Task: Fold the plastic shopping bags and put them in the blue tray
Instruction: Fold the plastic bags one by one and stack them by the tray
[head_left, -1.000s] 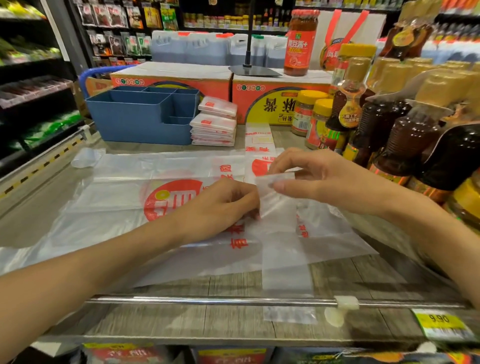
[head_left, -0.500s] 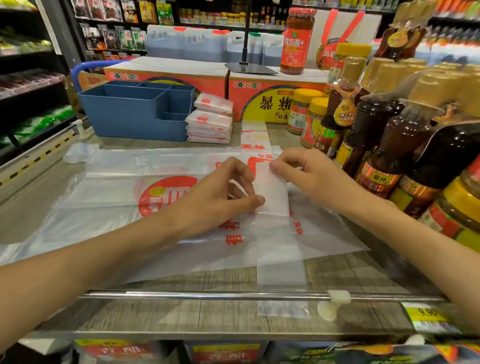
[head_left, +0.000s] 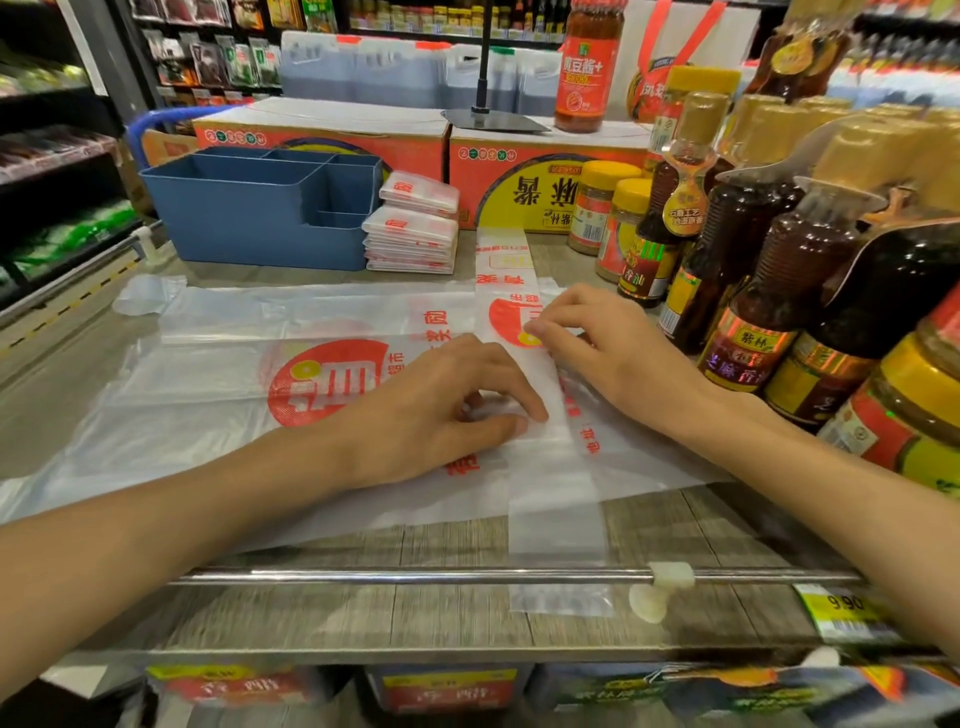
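Where the wooden shelf top (head_left: 467, 613) meets its metal rail (head_left: 415, 576), a narrow folded plastic bag (head_left: 550, 467) lies as a long strip running away from the viewer, its near end hanging past the rail. Head view only. Strip rests across a second, unfolded bag (head_left: 208, 395) spread flat, red round logo facing up.

Left hand (head_left: 431, 410): palm down, fingers curled, thumb and forefinger tips pressed onto the strip near its middle. Whether they pinch plastic or only press it, cannot tell.

Right hand (head_left: 602, 348): fingers bent, tips resting on the strip farther up, at its red logo. Pinch or press, also unclear.

Blue tray (head_left: 249, 228): far left on the shelf, divided into compartments, well apart from both hands. No bags visible inside from this angle.

Stack of folded bags (head_left: 413, 234): just beside the tray's right wall, on the shelf, not in the tray.

Right edge: brown sauce bottles (head_left: 769, 291) with gold caps, near the right wrist. Yellow-lidded jars (head_left: 602, 208) behind them. Orange cartons (head_left: 322, 135) behind the tray. Yellow price tag (head_left: 841, 608) at the shelf's front lip.
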